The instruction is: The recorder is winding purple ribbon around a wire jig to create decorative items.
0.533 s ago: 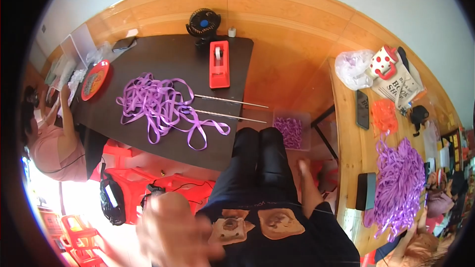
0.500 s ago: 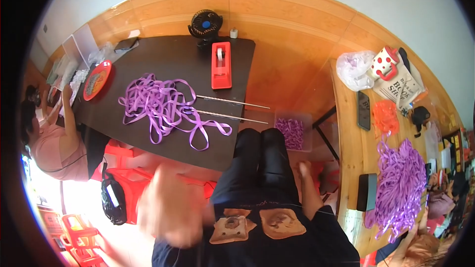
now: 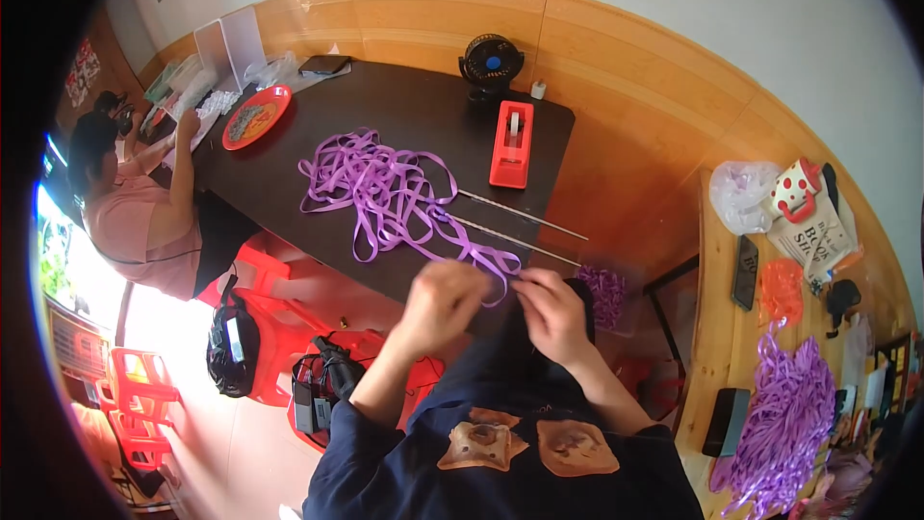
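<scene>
A tangled heap of purple ribbon [image 3: 361, 178] lies on the dark table [image 3: 404, 101], with a loop trailing off its near edge. Two thin twisted metal rods [image 3: 525, 214] stick out of the heap past the right edge. My left hand [image 3: 448, 306] is closed, knuckles up, beside the trailing loop; what its fingers hold, if anything, is hidden. Opposite it, my right hand [image 3: 556, 316] pinches at the loop's right end with thumb and forefinger. The hands are a short gap apart above my lap.
A red tape dispenser [image 3: 513, 144], a black fan [image 3: 492, 65] and a red plate [image 3: 258, 118] stand on the table. Below its right edge is a bin of purple pieces [image 3: 604, 297]. A wooden table [image 3: 691, 414] at right bears a purple ribbon bundle [image 3: 784, 414]. Another person [image 3: 144, 212] sits at left.
My left hand, a blur low at the left before, has come up and right to the ribbon loop. My right hand has risen to the loop too. The view has shifted.
</scene>
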A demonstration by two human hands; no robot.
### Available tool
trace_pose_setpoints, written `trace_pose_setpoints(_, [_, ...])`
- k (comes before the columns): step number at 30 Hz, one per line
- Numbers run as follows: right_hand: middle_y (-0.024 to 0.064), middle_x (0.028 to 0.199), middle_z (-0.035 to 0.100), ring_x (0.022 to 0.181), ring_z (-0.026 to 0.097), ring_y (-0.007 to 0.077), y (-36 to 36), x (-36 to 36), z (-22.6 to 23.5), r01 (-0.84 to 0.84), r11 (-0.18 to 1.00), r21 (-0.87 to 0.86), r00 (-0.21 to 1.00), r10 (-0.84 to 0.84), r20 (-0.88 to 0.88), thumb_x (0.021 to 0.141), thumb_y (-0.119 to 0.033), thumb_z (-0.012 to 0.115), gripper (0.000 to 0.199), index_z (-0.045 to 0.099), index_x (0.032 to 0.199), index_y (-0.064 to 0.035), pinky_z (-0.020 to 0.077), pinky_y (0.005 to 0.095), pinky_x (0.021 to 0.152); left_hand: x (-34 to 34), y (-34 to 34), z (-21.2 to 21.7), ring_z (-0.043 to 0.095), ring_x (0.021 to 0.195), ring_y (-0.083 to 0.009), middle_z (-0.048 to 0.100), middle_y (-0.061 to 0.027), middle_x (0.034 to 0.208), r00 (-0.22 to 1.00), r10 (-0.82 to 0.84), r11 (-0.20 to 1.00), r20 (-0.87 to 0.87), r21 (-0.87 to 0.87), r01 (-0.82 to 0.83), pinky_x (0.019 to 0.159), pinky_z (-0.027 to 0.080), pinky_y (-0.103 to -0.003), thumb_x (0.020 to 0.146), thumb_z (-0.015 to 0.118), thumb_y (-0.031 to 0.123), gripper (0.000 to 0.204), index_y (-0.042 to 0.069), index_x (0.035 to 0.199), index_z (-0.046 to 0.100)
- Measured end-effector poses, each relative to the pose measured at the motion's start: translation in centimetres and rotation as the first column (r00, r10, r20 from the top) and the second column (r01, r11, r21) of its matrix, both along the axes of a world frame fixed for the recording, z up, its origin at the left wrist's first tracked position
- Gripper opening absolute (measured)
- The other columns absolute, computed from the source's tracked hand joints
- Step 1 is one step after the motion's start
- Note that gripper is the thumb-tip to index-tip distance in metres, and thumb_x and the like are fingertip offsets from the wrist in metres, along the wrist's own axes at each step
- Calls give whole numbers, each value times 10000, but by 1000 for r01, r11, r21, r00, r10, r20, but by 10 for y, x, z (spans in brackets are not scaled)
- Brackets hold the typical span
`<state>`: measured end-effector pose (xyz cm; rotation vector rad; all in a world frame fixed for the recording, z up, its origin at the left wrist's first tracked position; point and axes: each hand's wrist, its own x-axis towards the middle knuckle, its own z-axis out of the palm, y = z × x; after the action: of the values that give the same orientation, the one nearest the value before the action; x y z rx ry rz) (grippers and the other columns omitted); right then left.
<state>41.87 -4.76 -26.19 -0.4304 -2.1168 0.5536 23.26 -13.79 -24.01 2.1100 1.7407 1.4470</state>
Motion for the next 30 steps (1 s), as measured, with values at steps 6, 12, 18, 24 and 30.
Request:
trace_pose_setpoints(6, [95, 910, 555, 804, 545, 292, 4, -52, 1, -113, 960, 256, 926, 8, 378, 672, -53, 650, 224, 636, 895, -44, 451, 395, 681, -60, 28, -3, 510, 1003, -316, 603, -95, 999, 817, 481, 853, -320, -45, -520, 812, 410, -436, 713, 680, 75, 119, 27, 821, 667])
trace_pose_setpoints(12, [81, 828, 552, 740, 559, 256, -7, -30, -9, -123, 985, 124, 983, 103, 155, 646, 28, 628, 217, 647, 854, -31, 466, 346, 621, -112, 35, -16, 597, 765, -273, 641, -110, 819, 884, 464, 884, 49, 38, -466, 666, 455, -361, 772, 651, 56, 62, 4, 804, 653])
trace_pose_setpoints(18, [73, 841, 602, 676, 603, 252, -7, -46, 19, 42, 998, 55, 998, -45, 53, 734, 3, 672, 116, 657, 846, -28, 487, 340, 616, -121, 52, 59, 609, 686, -79, 657, -54, 747, 727, 151, 975, 670, 20, -222, 627, 472, -193, 902, 595, 67, 110, -37, 905, 631])
trace_pose_setpoints(24, [100, 769, 563, 655, 585, 298, 0, -69, 24, 33, 999, 36, 990, -38, 138, 742, -129, 721, 136, 628, 783, -39, 459, 395, 571, -146, 60, 92, 614, 820, -212, 644, -100, 866, 714, 699, 700, 18, 183, -690, 728, 468, -341, 821, 646, 83, 230, 9, 1038, 626])
trace_pose_setpoints(30, [108, 794, 534, 747, 579, 307, -5, -59, 5, 69, 983, 172, 949, -118, 293, 707, -94, 702, 135, 616, 791, -33, 466, 402, 603, -88, 42, 54, 597, 881, -325, 640, -135, 869, 983, 147, 989, -107, 23, -146, 797, 460, -403, 704, 717, 75, 173, 1, 848, 656])
